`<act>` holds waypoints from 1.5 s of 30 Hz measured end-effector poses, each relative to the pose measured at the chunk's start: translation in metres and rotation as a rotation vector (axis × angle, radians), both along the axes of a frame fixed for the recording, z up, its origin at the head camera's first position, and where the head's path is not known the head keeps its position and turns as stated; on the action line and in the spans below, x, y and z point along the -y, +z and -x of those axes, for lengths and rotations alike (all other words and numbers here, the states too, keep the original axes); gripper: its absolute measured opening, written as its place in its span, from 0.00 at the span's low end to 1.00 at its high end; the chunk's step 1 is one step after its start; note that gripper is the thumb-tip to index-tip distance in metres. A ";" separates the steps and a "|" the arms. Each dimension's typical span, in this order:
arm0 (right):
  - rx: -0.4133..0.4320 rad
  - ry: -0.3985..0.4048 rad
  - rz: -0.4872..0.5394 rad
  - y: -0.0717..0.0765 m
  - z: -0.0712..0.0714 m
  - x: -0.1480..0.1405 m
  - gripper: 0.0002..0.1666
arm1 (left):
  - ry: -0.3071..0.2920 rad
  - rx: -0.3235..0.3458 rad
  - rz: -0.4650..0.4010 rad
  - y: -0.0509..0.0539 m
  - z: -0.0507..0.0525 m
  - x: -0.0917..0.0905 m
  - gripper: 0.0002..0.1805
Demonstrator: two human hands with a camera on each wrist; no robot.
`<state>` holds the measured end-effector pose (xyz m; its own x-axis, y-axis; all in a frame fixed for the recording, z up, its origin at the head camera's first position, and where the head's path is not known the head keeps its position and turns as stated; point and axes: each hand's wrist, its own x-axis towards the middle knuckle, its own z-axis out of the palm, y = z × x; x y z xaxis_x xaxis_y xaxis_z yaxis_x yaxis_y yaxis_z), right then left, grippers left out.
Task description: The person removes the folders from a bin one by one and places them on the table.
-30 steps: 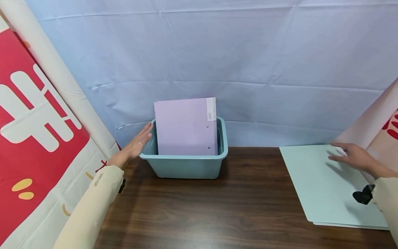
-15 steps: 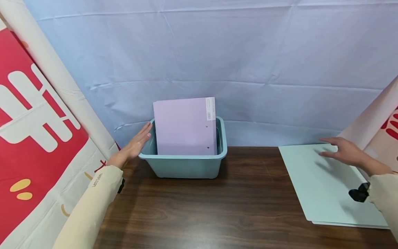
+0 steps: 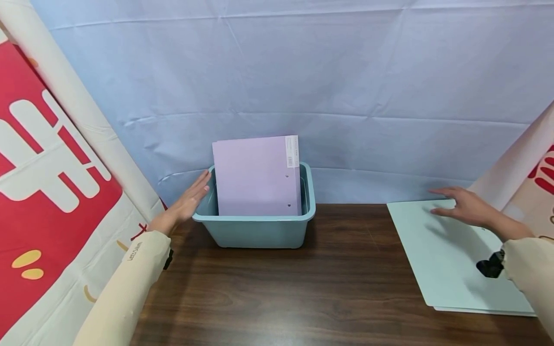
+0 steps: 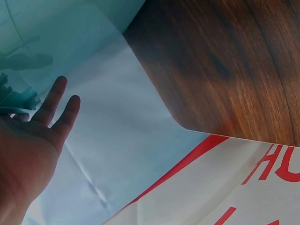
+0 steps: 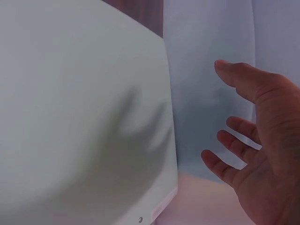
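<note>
A blue-green plastic basin point(image 3: 259, 233) stands on the table near the back cloth. Lilac folders point(image 3: 255, 178) lean upright inside it, a white label strip at their right edge. My left hand point(image 3: 187, 202) is at the basin's left rim with straight fingers; in the left wrist view that hand point(image 4: 33, 150) partly overlaps the basin wall point(image 4: 79, 42). On the right lie stacked pale green folders point(image 3: 450, 269). Over their far part hovers my right hand point(image 3: 467, 207), thumb and fingers apart and holding nothing. Its shadow falls on the top folder point(image 5: 61, 84) in the right wrist view.
Dark wood table point(image 3: 337, 283) runs between the basin and the green folders. A pale blue cloth point(image 3: 303, 72) hangs behind. Printed red and white cloth point(image 3: 56, 192) borders the left side, and another printed cloth point(image 3: 541, 178) the right.
My right hand has moved left over the green folders, with thumb and fingers still apart. The left hand, basin and lilac folders stay in place.
</note>
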<state>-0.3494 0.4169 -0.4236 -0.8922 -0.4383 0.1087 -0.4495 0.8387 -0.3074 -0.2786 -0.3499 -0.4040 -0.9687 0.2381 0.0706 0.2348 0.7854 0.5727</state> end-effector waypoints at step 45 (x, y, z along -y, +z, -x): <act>-0.083 0.122 0.096 0.028 -0.007 0.063 0.39 | -0.018 -0.031 -0.020 -0.002 0.002 0.001 0.34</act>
<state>-0.3428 0.3541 -0.3959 -0.8189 -0.5273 0.2266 -0.5738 0.7448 -0.3407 -0.2811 -0.3509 -0.4062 -0.9615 0.2539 0.1054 0.2668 0.7690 0.5809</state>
